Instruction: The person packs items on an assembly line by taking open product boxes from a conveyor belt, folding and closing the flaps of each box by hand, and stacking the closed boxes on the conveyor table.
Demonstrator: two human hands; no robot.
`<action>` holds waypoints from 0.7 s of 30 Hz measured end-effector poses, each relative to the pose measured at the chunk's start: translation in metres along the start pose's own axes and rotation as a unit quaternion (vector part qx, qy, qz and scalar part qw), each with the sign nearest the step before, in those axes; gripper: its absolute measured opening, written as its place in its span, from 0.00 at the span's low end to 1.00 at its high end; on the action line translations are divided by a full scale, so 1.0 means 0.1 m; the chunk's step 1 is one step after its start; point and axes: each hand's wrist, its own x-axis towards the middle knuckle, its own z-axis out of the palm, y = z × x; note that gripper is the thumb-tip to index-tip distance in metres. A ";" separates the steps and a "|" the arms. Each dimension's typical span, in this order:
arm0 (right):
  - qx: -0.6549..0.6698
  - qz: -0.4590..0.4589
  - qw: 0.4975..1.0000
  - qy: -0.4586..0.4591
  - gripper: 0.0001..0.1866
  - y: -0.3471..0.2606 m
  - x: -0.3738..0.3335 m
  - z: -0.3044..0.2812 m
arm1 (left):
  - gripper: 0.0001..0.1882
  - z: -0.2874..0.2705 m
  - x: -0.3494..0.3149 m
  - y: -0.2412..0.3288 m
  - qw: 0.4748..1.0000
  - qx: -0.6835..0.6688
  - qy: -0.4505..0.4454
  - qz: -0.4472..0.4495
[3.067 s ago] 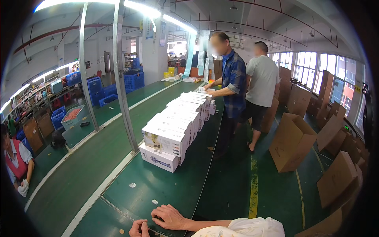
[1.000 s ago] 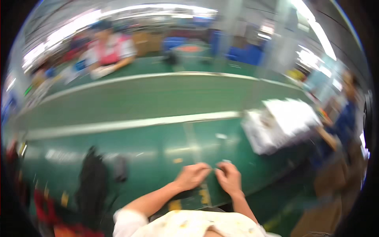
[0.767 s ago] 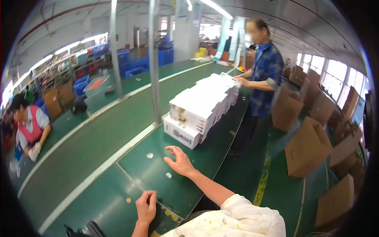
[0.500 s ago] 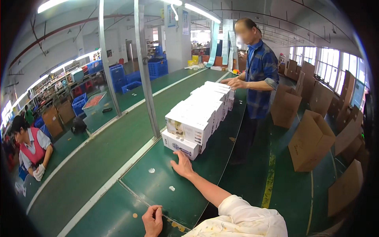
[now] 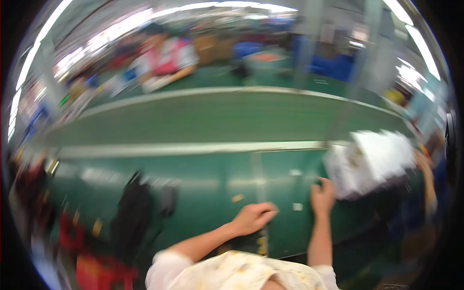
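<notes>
The picture is smeared by motion. White printed cartons (image 5: 382, 159) stand stacked on the green worktable (image 5: 212, 193) to the right. Beside their near left end is my right hand (image 5: 323, 197), its thumb and fingers apart and holding nothing; whether it touches the closest carton I cannot tell. My left hand (image 5: 253, 218) hovers over the table near the middle, fingers curled in, with nothing visible in them. Between my hands lies a small white piece (image 5: 297, 207) on the tabletop, and another sits farther off.
Beyond a pale rail (image 5: 193, 148) runs a green conveyor belt (image 5: 217, 117). A person in a pink vest (image 5: 164, 60) sits across it. A black bag-like thing (image 5: 133, 208) lies at left, above a red stool (image 5: 99, 273). A co-worker's arm (image 5: 427, 181) reaches the cartons at far right.
The view has swung left, so the cartons now appear at the right. My right hand has come away from the front carton's face or stays just beside it; my left stays curled.
</notes>
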 end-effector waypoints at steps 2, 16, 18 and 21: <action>-0.012 -0.014 1.000 -0.006 0.18 0.24 0.02 -0.02 | 0.08 0.06 0.02 0.01 0.999 0.008 0.028 0.042; -0.019 -0.029 0.998 -0.062 0.16 0.31 -0.02 0.13 | 0.24 -1.36 -1.17 0.37 0.790 0.438 0.398 -0.162; -0.019 -0.033 0.997 -0.060 0.15 0.31 -0.02 0.15 | 0.37 -1.45 -1.40 0.13 0.753 0.470 0.377 -0.266; -0.019 -0.033 0.997 -0.060 0.14 0.31 -0.02 0.18 | 0.41 -1.45 -1.57 -0.15 0.731 0.475 0.376 -0.314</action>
